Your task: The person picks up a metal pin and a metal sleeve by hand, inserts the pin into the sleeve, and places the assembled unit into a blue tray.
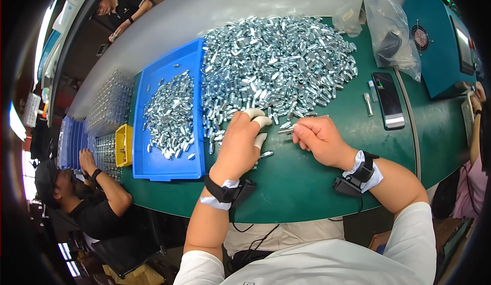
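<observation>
A large heap of shiny metal hex pieces [286, 60], like long coupling nuts, covers the far middle of the green table. My left hand [240, 143] is at the heap's near edge, with pale finger cots on its fingertips. Its thumb and fingers are curved and apart, with nothing visible between them; its palm side is hidden. One loose hex piece [267, 154] lies just right of that hand. Close by on the right, my right hand [321, 138] is closed in a pinch on a slim metal rod [285, 131], which points left toward the other hand.
Left of the heap stands a blue tray [169, 171] holding more hex pieces, beside a yellow bin [123, 147] and clear plastic trays [110, 101]. On the right lie a phone [388, 101], small tubes [369, 104] and plastic bags [388, 34] near a teal machine [434, 39]. Other people sit around.
</observation>
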A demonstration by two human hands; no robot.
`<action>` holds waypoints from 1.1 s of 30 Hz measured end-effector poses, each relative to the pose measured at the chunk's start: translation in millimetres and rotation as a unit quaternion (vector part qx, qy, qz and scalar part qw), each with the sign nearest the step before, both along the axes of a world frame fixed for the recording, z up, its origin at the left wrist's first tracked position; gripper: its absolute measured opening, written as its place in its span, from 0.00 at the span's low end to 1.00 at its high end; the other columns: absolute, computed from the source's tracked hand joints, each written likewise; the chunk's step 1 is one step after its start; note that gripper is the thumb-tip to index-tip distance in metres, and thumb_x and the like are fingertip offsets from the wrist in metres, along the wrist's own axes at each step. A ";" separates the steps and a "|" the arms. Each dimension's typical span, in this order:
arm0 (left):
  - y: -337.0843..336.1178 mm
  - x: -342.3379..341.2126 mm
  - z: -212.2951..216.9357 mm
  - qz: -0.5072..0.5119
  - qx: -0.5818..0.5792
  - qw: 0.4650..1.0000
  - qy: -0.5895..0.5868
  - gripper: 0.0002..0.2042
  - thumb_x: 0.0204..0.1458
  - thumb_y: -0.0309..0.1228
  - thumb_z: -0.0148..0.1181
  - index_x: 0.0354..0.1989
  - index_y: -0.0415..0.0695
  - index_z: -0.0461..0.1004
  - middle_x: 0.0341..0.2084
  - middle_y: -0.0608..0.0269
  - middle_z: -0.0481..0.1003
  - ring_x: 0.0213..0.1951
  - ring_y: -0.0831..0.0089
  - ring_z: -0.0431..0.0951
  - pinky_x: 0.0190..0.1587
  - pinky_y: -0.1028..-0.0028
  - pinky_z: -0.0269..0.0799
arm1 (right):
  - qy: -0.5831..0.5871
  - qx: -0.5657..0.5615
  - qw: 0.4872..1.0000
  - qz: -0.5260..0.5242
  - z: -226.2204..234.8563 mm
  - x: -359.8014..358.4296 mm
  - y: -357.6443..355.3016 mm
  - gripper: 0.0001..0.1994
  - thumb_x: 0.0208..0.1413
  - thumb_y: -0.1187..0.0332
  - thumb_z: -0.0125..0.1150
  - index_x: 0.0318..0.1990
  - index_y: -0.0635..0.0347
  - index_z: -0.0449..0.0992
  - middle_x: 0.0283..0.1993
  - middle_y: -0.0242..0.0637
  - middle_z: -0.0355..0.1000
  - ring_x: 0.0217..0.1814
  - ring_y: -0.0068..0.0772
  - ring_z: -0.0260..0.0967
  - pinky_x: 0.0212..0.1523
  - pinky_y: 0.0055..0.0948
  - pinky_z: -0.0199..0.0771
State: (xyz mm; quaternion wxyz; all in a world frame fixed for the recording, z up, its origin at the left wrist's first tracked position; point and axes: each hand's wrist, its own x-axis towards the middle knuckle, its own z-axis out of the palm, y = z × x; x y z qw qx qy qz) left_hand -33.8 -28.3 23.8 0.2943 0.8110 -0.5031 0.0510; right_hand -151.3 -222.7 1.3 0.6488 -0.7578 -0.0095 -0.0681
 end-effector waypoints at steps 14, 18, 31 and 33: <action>-5.8 -25.6 3.7 0.036 -0.207 0.800 0.561 0.08 0.55 0.16 0.58 0.43 0.37 0.73 0.38 0.60 0.78 0.37 0.71 0.80 0.38 0.75 0.77 | 0.005 0.010 1.000 0.000 1.5 -5.6 -0.7 0.17 0.67 0.65 0.48 0.26 0.64 0.73 0.18 0.30 0.68 0.20 0.18 0.64 0.23 0.22 0.63; -4.3 -22.1 4.9 0.003 -0.205 0.793 0.574 0.09 0.57 0.19 0.59 0.45 0.36 0.72 0.40 0.57 0.79 0.39 0.72 0.82 0.40 0.77 0.78 | 0.008 0.001 1.000 -0.001 -1.7 -1.9 -3.6 0.18 0.67 0.63 0.47 0.27 0.65 0.73 0.19 0.30 0.68 0.20 0.17 0.63 0.22 0.21 0.63; -3.9 -32.7 1.3 0.040 -0.111 0.808 0.578 0.05 0.57 0.22 0.60 0.41 0.37 0.75 0.32 0.60 0.80 0.31 0.77 0.79 0.32 0.80 0.74 | -0.016 -0.056 0.998 0.031 1.3 -7.7 1.1 0.16 0.66 0.65 0.48 0.28 0.65 0.73 0.20 0.31 0.69 0.21 0.19 0.64 0.23 0.23 0.64; -9.5 -31.8 -5.6 0.026 -0.139 0.826 0.545 0.05 0.57 0.23 0.60 0.41 0.38 0.76 0.31 0.61 0.79 0.30 0.79 0.78 0.32 0.81 0.73 | -0.011 -0.047 0.998 0.030 0.6 -2.6 -0.6 0.16 0.66 0.66 0.48 0.28 0.65 0.73 0.20 0.31 0.69 0.21 0.19 0.64 0.23 0.23 0.64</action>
